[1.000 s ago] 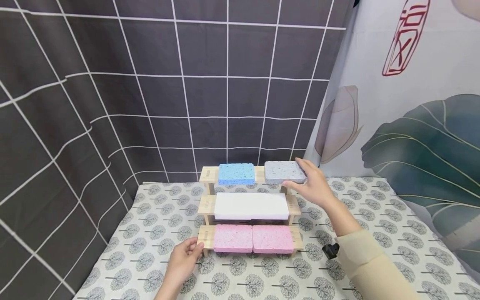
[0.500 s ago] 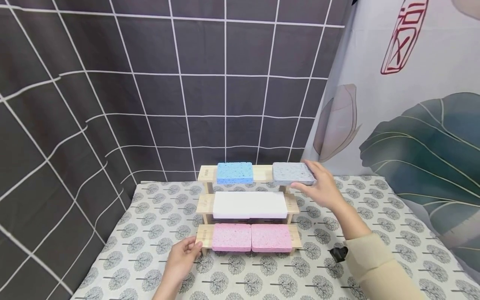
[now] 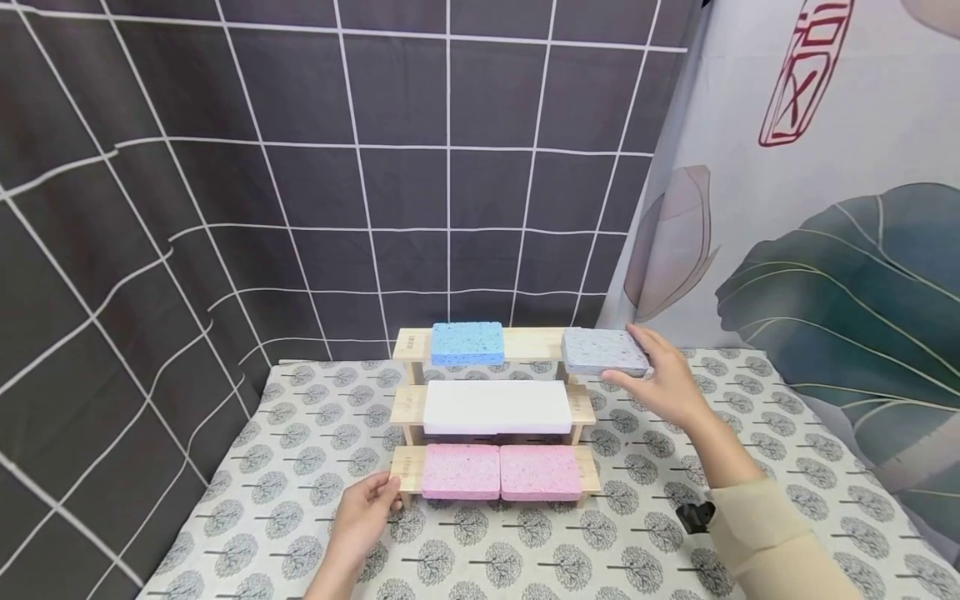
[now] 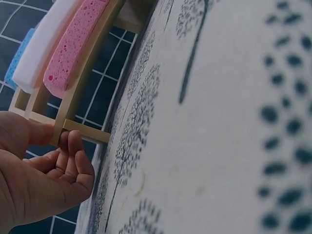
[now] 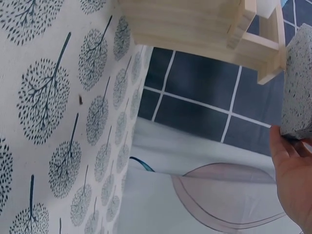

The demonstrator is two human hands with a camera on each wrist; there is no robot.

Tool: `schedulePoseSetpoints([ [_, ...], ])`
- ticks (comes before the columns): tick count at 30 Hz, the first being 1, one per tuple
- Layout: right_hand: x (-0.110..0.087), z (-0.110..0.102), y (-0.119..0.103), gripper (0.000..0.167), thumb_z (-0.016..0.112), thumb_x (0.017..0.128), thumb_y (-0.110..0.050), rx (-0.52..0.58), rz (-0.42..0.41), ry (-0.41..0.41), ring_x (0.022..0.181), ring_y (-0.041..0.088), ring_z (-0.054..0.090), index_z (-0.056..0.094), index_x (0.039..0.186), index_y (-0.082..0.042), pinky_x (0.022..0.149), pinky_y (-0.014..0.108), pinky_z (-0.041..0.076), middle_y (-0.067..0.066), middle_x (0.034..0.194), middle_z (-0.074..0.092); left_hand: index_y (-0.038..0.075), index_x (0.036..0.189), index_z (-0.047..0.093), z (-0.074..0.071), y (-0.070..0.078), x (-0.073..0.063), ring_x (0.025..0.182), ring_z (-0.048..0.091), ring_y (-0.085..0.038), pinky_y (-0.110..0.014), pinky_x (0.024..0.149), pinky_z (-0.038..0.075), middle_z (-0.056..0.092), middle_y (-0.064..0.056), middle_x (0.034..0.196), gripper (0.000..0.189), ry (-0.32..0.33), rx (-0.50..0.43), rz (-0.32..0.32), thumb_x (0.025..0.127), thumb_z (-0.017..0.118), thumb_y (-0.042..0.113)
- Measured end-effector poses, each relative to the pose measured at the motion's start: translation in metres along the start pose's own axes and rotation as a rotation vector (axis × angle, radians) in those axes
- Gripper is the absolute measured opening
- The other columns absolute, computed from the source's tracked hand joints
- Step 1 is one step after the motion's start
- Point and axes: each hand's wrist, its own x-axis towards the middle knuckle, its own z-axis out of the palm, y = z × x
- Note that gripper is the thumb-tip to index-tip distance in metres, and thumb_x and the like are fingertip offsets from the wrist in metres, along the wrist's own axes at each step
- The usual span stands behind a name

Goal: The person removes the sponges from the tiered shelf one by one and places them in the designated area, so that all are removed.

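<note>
A three-step wooden rack (image 3: 406, 472) stands on the cloth. My left hand (image 3: 362, 510) pinches the left end of its lowest step between thumb and fingers, and in the left wrist view the fingertips curl round that corner. My right hand (image 3: 670, 383) grips a grey speckled sponge (image 3: 604, 351) by its right end, thumb at the front and fingers behind. This sponge is at the top step's right end and sticks out past it. A blue sponge (image 3: 467, 342) lies on the top step, a white block (image 3: 497, 407) on the middle one, two pink sponges (image 3: 461, 472) on the lowest.
A tree-patterned cloth (image 3: 285, 442) covers the table. Behind the rack hangs a dark curtain (image 3: 405, 192) with white grid lines, and at the right a white curtain (image 3: 735, 108) with leaf prints. A black device (image 3: 695, 517) sits by the right cuff.
My right hand has moved the grey sponge rightward, away from the blue one, to the top step's right end. My left hand keeps its hold on the lowest step.
</note>
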Motion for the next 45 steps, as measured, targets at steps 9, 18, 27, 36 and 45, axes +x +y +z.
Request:
schedulePoseSetpoints([
  [9,-0.005,-0.008,0.009,0.091,0.085,0.082,-0.029,-0.021,0.003,0.018,0.131,0.054,0.042,0.037,0.152,0.005,0.105,0.073,0.033,0.032,0.147,0.043,-0.017,0.131,0.054,-0.001,0.0,0.001,0.085,0.065,-0.016,-0.022,0.075,0.057,0.07,-0.01,0.099,0.043,-0.004,-0.003,0.009,0.104,0.056,0.017],
  [18,-0.011,-0.018,0.016,0.091,0.084,0.084,-0.03,-0.049,0.028,0.019,0.134,0.056,0.038,0.036,0.152,0.005,0.106,0.074,0.03,0.034,0.149,0.04,-0.017,0.131,0.054,-0.001,0.001,0.0,0.086,0.065,-0.015,-0.024,0.077,0.058,0.07,-0.01,0.1,0.043,-0.01,-0.009,0.014,0.104,0.057,0.016],
  [27,-0.018,-0.024,0.021,0.088,0.08,0.087,-0.034,-0.052,0.066,0.0,0.136,0.056,0.035,0.035,0.154,0.002,0.106,0.075,0.028,0.032,0.152,0.037,-0.017,0.131,0.054,-0.001,0.001,-0.001,0.087,0.065,-0.016,-0.024,0.077,0.057,0.07,-0.011,0.1,0.041,-0.016,-0.019,0.01,0.104,0.056,0.014],
  [36,-0.023,-0.025,0.032,0.078,0.08,0.089,-0.024,-0.037,0.029,0.0,0.119,0.055,0.053,0.04,0.146,0.011,0.1,0.062,0.045,0.035,0.143,0.045,-0.015,0.131,0.055,-0.001,0.001,-0.001,0.086,0.064,-0.017,-0.023,0.074,0.056,0.069,-0.009,0.097,0.041,-0.01,-0.019,-0.004,0.103,0.056,0.015],
  [45,-0.031,-0.025,0.044,0.077,0.082,0.086,-0.026,-0.058,0.051,-0.052,0.115,0.056,0.055,0.044,0.142,0.011,0.097,0.064,0.047,0.037,0.137,0.049,-0.015,0.131,0.055,0.0,0.002,-0.001,0.085,0.064,-0.017,-0.023,0.073,0.056,0.069,-0.009,0.097,0.041,-0.01,-0.014,0.003,0.103,0.057,0.014],
])
